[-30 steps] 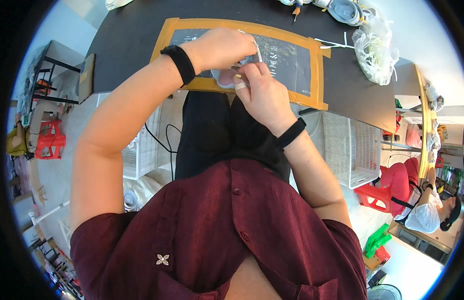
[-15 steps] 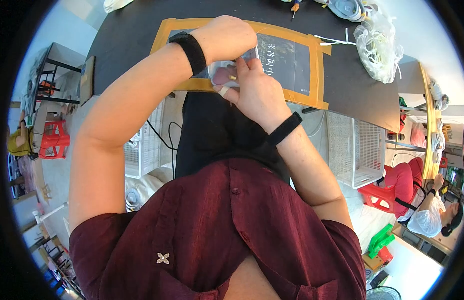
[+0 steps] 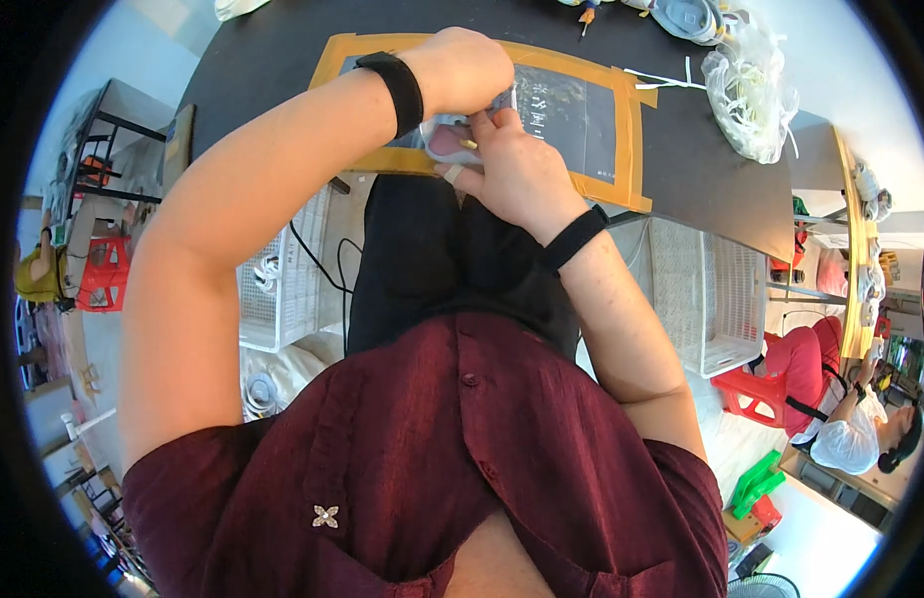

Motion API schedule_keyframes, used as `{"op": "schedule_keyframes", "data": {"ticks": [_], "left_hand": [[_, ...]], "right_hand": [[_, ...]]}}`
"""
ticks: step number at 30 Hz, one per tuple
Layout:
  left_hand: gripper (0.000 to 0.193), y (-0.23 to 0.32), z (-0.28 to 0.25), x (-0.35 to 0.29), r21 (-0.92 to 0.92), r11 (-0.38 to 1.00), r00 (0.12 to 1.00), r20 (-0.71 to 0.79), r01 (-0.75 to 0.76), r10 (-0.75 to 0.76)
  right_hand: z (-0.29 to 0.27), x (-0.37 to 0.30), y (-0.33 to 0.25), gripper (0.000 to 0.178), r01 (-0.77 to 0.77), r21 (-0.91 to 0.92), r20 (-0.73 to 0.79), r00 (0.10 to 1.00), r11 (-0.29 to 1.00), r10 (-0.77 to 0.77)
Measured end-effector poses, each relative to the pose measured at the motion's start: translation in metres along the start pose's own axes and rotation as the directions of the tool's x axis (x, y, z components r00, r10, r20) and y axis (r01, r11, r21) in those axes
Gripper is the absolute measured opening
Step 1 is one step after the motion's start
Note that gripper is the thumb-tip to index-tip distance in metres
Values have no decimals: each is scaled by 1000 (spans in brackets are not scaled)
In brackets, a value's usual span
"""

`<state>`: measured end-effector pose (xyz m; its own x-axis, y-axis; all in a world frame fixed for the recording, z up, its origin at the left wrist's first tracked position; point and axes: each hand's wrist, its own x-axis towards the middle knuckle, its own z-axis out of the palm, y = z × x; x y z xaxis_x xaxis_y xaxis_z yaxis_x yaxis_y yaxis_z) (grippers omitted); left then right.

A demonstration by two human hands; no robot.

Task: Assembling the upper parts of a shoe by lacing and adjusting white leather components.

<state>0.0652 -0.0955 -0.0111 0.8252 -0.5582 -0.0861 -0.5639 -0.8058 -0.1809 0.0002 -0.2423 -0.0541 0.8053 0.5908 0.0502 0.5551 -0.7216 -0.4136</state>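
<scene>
At the near side of the tabletop, both hands meet over a pale, rounded piece with a mauve face (image 3: 445, 142). Its far part is hidden behind my fingers and wrist. My left hand (image 3: 469, 72) is curled closed with its knuckles up over the far end of this piece; what its fingertips hold cannot be made out. My right hand (image 3: 527, 169) grips the near right side, thumb below and fingers above. Beside those fingers a small gold-coloured bit (image 3: 469, 145) shows on the mauve face. Underneath lies a dark printed sheet (image 3: 596, 130) edged with brown tape (image 3: 629, 149).
A clear bag of white strips (image 3: 746, 100) sits at the table's right, near grey coiled parts (image 3: 689, 18). An orange-handled screwdriver (image 3: 586, 17) lies at the back. White crates (image 3: 706, 299) stand below. Another person (image 3: 845, 429) sits at far right.
My left forearm and elbow have swung a little outward and the left wrist has turned. Both hands stay on the pale piece, with the right hand shifted slightly to the right.
</scene>
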Motion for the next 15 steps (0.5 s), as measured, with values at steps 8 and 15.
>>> {"op": "schedule_keyframes", "data": {"ticks": [8, 15], "left_hand": [[10, -7, 19, -6, 28, 994, 987, -126, -102, 104], [8, -17, 12, -16, -167, 983, 987, -150, -83, 58]], "right_hand": [[4, -3, -2, 57, 53, -32, -89, 995, 998, -56], [1, 0, -2, 56, -22, 22, -13, 1000, 1000, 22]]}}
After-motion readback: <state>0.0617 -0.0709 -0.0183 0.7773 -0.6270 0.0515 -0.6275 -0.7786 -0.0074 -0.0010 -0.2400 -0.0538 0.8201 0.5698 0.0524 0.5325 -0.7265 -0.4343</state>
